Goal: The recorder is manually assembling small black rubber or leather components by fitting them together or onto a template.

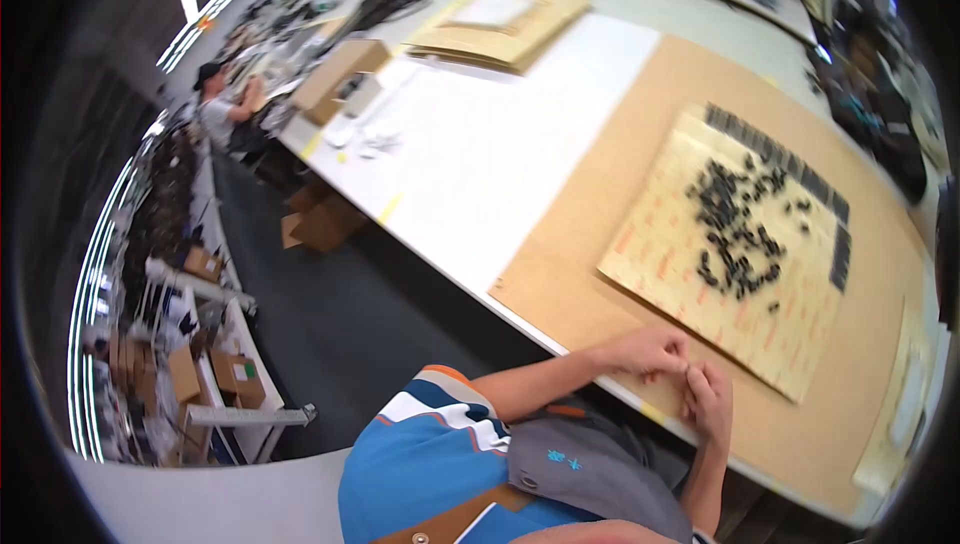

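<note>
My left hand (pixel 652 353) and my right hand (pixel 708 396) meet just above the near edge of a brown board. Fingers of both are pinched together, fingertips nearly touching; whatever lies between them is too small or hidden to make out. Just beyond them lies a yellowish sheet (pixel 660 244) with faint reddish print. Many small black pieces (pixel 735 219) are scattered in a loose heap on its middle. Dark narrow pieces (pixel 765 144) stand in neat rows along the sheet's far and right edges.
The brown board (pixel 600 214) covers the right part of a white table (pixel 500 134). Farther left are a stack of yellowish sheets (pixel 505 29), a cardboard box (pixel 340 79) and small white items (pixel 375 144). Another person (pixel 225 109) works at the table's far left. A yellowish strip (pixel 895 424) lies at the right edge.
</note>
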Demonstrator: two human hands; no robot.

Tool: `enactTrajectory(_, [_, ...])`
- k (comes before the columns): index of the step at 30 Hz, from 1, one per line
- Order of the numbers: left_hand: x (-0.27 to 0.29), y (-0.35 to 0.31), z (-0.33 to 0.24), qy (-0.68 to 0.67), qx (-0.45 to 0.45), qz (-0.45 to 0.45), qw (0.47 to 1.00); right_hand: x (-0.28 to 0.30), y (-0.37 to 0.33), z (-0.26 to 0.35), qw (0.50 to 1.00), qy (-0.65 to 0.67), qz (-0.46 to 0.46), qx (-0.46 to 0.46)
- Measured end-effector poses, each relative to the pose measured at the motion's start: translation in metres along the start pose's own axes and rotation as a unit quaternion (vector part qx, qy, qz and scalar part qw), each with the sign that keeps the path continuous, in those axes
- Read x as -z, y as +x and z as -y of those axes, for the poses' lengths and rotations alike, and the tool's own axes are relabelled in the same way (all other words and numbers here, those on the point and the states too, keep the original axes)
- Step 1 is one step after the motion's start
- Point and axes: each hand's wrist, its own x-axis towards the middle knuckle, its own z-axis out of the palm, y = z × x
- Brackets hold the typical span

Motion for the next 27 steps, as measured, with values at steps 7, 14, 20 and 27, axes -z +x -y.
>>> enactTrajectory(7, [0.003, -0.003, -0.004, 0.015, -0.005, 0.022, 1.0, 0.0, -0.008, 0.009, 0.998, 0.026, 0.06, -0.021])
enactTrajectory(14, [0.013, -0.007, -0.021, 0.051, -0.01, -0.041, 0.998, -0.013, 0.011, -0.002, 0.985, -0.109, -0.098, 0.089])
enactTrajectory(20, [0.026, 0.028, -0.068, 0.376, -0.245, -0.173, 0.877, 0.072, 0.036, 0.061, 0.923, -0.23, -0.266, 0.154])
enactTrajectory(27, [0.019, 0.083, -0.041, 0.617, -0.248, -0.189, 0.722, 0.095, 0.059, 0.04, 0.853, -0.395, -0.325, 0.102])
